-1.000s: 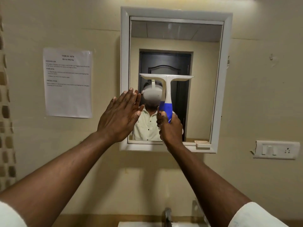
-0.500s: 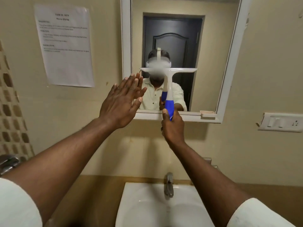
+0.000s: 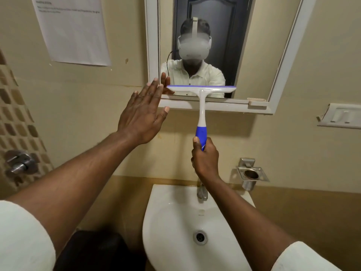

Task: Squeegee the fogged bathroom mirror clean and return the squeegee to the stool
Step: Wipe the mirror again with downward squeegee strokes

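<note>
Beige bathroom wall carries the white-framed mirror (image 3: 224,45). Right hand (image 3: 205,159) wraps the white-and-blue squeegee (image 3: 201,90), blade at the mirror's bottom edge. Left hand (image 3: 142,116) spread flat. Stroke seems finished; next, lift off towards the stool.

Squeegee (image 3: 201,90): white, blue grip, upright, blade level across bottom of mirror (image 3: 254,45). Mirror: white frame, wall-mounted, glass looks clear.
</note>
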The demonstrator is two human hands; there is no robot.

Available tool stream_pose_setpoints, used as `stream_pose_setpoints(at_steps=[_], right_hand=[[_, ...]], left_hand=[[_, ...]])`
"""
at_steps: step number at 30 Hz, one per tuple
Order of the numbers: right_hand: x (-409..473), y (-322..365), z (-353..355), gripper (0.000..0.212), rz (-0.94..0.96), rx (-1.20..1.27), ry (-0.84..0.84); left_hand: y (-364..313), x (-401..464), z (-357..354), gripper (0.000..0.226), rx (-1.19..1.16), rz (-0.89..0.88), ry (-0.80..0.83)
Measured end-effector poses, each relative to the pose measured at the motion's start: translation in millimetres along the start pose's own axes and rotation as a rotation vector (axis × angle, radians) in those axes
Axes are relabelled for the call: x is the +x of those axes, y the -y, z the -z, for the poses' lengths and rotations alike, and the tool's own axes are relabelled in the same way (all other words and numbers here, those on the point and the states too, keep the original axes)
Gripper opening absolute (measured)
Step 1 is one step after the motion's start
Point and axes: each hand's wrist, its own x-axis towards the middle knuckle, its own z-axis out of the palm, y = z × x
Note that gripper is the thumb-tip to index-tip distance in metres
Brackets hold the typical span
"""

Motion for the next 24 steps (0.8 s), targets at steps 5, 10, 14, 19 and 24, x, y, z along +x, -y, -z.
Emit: stream_pose_setpoints(at_steps=[5,10,14,19,24], right_hand=[[-13,-13,-2,0.025,-0.044,-0.012,-0.007],[-20,-10,-3,0.027,-0.047,0.009,-0.028],[-18,8,0,0.034,0.061,0.026,-0.046],[24,89,-6,0.029,0.269,0.031,-0.059],[85,196,-14,0.028,0.402,-0.021,-0.145]], left_hand=[[0,-11,-11,0.062,-0.002,0.006,0.023],[0,-18,-13,0.062,0.006,0.009,0.024],[4,-11,-2,0.062,0.005,0.009,-0.011],[10,16,29,0.063,0.023,-0.007,-0.092],[14,52,68,0.063,0.038,-0.036,-0.196]])
